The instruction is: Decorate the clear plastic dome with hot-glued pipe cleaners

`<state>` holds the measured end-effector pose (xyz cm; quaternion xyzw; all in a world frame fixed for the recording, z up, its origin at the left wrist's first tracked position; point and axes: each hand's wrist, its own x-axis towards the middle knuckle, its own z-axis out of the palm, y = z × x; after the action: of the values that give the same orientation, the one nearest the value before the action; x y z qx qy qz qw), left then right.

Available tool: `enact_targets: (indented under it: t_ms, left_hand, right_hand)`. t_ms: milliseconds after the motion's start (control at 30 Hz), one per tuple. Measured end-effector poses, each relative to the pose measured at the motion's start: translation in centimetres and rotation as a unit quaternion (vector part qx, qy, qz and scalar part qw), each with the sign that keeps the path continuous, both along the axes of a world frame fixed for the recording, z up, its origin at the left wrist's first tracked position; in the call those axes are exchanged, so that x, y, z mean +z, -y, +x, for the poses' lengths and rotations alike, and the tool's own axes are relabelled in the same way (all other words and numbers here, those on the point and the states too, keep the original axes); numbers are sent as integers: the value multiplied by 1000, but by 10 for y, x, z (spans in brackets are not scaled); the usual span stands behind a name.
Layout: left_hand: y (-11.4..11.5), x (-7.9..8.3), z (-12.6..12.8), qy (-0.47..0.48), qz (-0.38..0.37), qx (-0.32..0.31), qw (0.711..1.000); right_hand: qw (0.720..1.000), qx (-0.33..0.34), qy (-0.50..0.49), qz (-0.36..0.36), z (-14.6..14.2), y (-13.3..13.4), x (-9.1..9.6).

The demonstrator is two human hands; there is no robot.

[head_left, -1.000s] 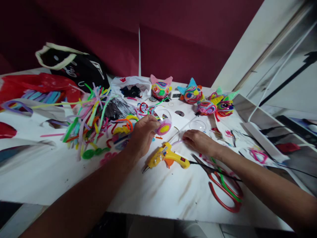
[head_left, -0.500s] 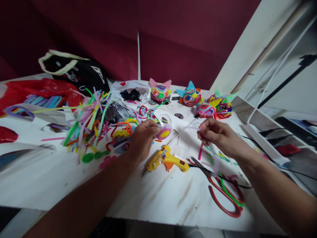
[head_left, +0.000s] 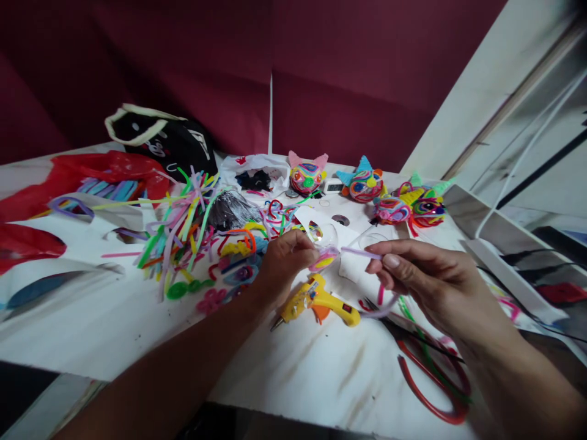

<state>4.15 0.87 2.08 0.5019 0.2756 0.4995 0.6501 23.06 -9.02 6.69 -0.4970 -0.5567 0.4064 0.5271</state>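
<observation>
My left hand is closed round a clear plastic half-ball with pink and yellow pipe cleaner coiled on it, held just above the white table. My right hand pinches a lilac pipe cleaner whose end reaches the half-ball; the rest of the strand curls down under the hand. A yellow glue gun lies on the table right below both hands. Red-handled scissors lie partly hidden beneath my right forearm.
A heap of loose coloured pipe cleaners lies left of my hands. Three finished pipe-cleaner balls with ears stand at the back. A black bag and red plastic are at the back left; a white power strip is at the right.
My right hand picked the lilac pipe cleaner up off the table and brought its end to the half-ball. My left hand kept the half-ball, tilting it. The view shifted slightly.
</observation>
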Motion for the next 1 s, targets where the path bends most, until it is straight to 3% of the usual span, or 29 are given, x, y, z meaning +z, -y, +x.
enact_targets:
  t_ms: [300,1000]
  left_hand:
    - [2,-2,0,-29,9,-4,1000]
    - [3,-2,-1,-89,45,-12,995]
  right_hand:
    - [972,-110,189,82,-17,-9,3]
    - [979,-50,197,17,-14,-28,-7]
